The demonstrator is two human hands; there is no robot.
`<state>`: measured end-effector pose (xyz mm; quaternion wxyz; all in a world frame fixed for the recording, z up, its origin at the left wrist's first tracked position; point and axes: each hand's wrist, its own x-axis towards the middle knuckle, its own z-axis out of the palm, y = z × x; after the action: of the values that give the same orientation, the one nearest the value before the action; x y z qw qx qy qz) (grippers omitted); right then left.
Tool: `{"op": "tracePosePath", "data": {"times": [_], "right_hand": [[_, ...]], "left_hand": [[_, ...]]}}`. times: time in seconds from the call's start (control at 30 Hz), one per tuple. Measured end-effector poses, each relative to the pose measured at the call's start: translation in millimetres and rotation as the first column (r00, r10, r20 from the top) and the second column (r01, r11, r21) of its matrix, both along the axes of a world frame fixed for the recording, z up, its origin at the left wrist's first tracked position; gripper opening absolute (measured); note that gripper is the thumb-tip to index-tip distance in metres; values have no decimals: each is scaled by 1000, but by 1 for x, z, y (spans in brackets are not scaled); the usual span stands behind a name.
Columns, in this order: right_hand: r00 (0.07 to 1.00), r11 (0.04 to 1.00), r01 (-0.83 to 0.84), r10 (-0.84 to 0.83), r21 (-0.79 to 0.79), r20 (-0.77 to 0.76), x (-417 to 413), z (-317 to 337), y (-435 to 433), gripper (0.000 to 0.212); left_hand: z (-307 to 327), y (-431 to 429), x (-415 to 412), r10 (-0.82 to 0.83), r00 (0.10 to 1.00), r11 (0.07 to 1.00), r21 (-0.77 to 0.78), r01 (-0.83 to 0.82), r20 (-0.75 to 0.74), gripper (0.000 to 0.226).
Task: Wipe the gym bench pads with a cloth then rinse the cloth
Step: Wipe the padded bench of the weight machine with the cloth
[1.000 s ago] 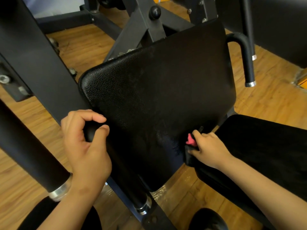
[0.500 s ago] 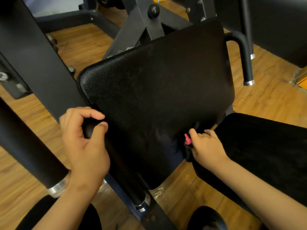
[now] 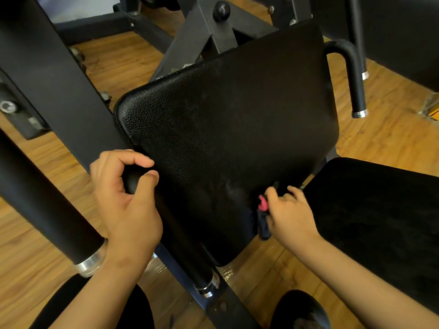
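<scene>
Looks down on a tilted black back pad [image 3: 225, 138], pebbled in grain and streaked pale across the middle. Wraps the left hand [image 3: 126, 203] round the rounded end of a black handle [image 3: 132, 182] just off the pad's left edge, fingers curled over the top, thumb tip close to the forefinger. Follows that handle down past the pad's near left corner to a chrome collar.

Pinches a dark cloth [image 3: 262, 223] in the right hand [image 3: 289, 214], fingers bent, with a pink patch showing beside the thumb. Presses the cloth to the pad face at the lower right edge, with a dark fold hanging just below the hand. Reaches in with the right forearm across the near edge of a black seat pad [image 3: 380, 222]; cannot tell whether arm and seat touch.

Takes in, past the back pad's top right corner, a second bent handle [image 3: 354, 74] with a chrome tip. Takes in, to the left, a thick padded roller [image 3: 35, 198] ending in a chrome cap, a dark steel upright [image 3: 47, 67] behind it, and beneath everything a wooden floor [image 3: 392, 138].
</scene>
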<state>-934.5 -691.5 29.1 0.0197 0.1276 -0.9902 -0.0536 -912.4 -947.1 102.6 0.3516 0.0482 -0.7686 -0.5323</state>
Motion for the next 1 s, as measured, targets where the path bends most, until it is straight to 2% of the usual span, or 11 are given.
{"op": "tracePosePath", "data": {"times": [0.1,0.17,0.33,0.43,0.47,0.57,0.67,0.73,0.87,0.93,1.0], "right_hand": [[981,987,160,-161,25,106,-3,7,-4,31],[975,980,196,-193,-16,112,12,3,-18,25],[987,989,129,-135,-70,-86,30,-6,-31,18],[950,976,181,-205,-119,-234,6,0,-18,15],[946,970,200,-229,-142,-231,-1,3,-18,16],[968,954,174,-211,-244,-135,6,10,-39,41],[994,944,-35,-2,-327,-113,27,10,-67,58],[992,924,-75,29,-376,-126,17,11,-62,59],[957,848,207,-279,-488,-79,-19,14,-38,39],[963,834,172,-254,-525,-88,-15,13,-47,40],[988,823,39,-117,-566,-102,1,11,-62,50]], "left_hand": [[0,0,0,2,1000,1000,-3,-2,5,24],[1,1,1,-3,1000,1000,-1,3,7,25],[1,-1,0,-3,1000,1000,-13,3,2,26],[1,-1,1,-1,1000,1000,-13,1,8,19],[0,-1,1,2,1000,1000,-19,-2,12,15],[1,0,1,0,1000,1000,-23,0,23,9],[2,0,2,0,1000,1000,-31,1,15,8],[3,-1,1,1,1000,1000,-30,-1,13,8],[2,-1,1,0,1000,1000,-29,0,12,15],[1,-1,1,-3,1000,1000,-29,3,10,13],[1,-1,1,-3,1000,1000,-26,3,7,14]]}}
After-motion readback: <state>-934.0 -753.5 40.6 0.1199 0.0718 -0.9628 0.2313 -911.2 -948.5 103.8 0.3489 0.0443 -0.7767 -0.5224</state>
